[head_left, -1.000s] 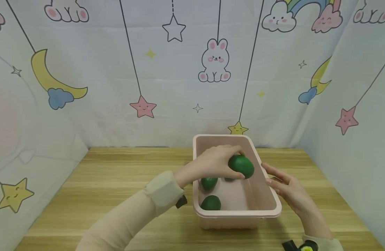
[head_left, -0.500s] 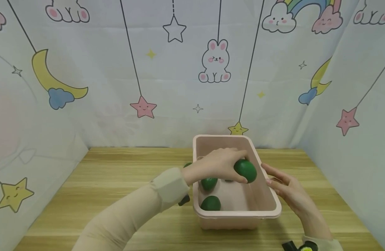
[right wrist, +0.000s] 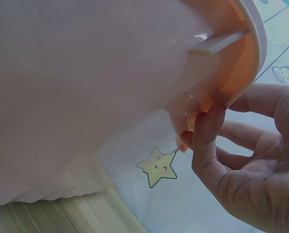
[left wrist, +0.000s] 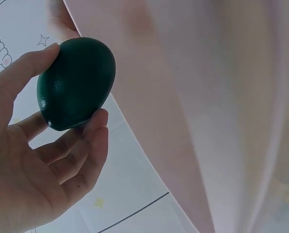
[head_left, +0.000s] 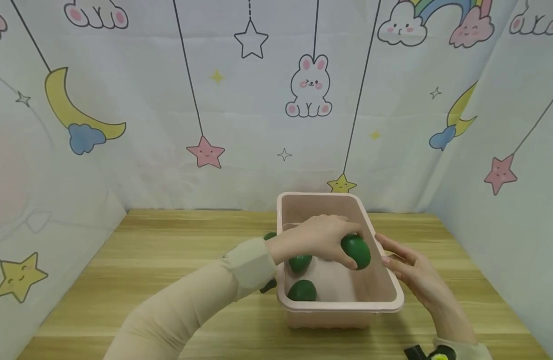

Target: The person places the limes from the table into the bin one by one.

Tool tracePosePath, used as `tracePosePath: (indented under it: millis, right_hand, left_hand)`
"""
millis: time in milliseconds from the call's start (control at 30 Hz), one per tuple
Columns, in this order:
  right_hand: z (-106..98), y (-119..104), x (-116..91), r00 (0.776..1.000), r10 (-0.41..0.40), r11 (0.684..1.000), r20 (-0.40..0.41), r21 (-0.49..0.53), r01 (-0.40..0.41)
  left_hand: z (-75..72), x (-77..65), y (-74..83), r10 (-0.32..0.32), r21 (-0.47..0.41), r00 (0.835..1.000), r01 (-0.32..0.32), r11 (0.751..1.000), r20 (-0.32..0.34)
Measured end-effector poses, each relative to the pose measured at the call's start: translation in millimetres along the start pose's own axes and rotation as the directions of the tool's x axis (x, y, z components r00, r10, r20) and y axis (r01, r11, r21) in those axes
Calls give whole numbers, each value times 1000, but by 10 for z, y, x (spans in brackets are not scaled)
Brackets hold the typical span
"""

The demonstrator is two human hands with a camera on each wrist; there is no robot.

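Note:
In the head view my left hand (head_left: 323,240) reaches into the pink plastic bin (head_left: 340,306) and holds a smooth dark green avocado-shaped fruit (head_left: 356,251) near its right wall. The left wrist view shows this glossy fruit (left wrist: 78,82) between thumb and fingers. With fingers and thumb, my right hand (head_left: 416,275) pinches the bin's right rim, and in the right wrist view its fingers (right wrist: 210,128) curl at the rim (right wrist: 255,53). Two similar green fruits, one near (head_left: 303,291) and one farther back (head_left: 300,263), lie inside along the left wall. My left forearm hides part of the bin.
Just left of the bin, another green thing (head_left: 270,235) shows partly behind my left sleeve. The bin stands on a wood-grain table (head_left: 190,225). A white cloth with cartoon prints (head_left: 249,110) hangs at the back and both sides.
My left hand has moved slightly right and lower inside the bin with the green fruit in its grip. The right hand stays at the rim.

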State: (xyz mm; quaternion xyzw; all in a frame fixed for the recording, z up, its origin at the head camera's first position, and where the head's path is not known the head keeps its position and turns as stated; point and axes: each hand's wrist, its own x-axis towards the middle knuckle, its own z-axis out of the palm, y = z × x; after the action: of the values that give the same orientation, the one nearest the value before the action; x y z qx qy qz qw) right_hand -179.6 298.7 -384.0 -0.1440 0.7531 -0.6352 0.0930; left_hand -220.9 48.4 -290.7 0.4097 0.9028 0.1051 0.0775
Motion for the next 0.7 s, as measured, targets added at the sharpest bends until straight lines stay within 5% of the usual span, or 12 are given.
tracePosePath:
  millis: [267, 700]
  right_hand:
    - [6, 0, 0, 1000, -2, 1000, 6, 8, 2]
    - [10, -4, 0, 1000, 10, 1000, -4, -5, -10]
  left_hand:
    - [17, 8, -11, 16, -15, 999, -15, 1000, 34]
    - [-74, -27, -22, -1, -37, 1000, 0, 999, -12]
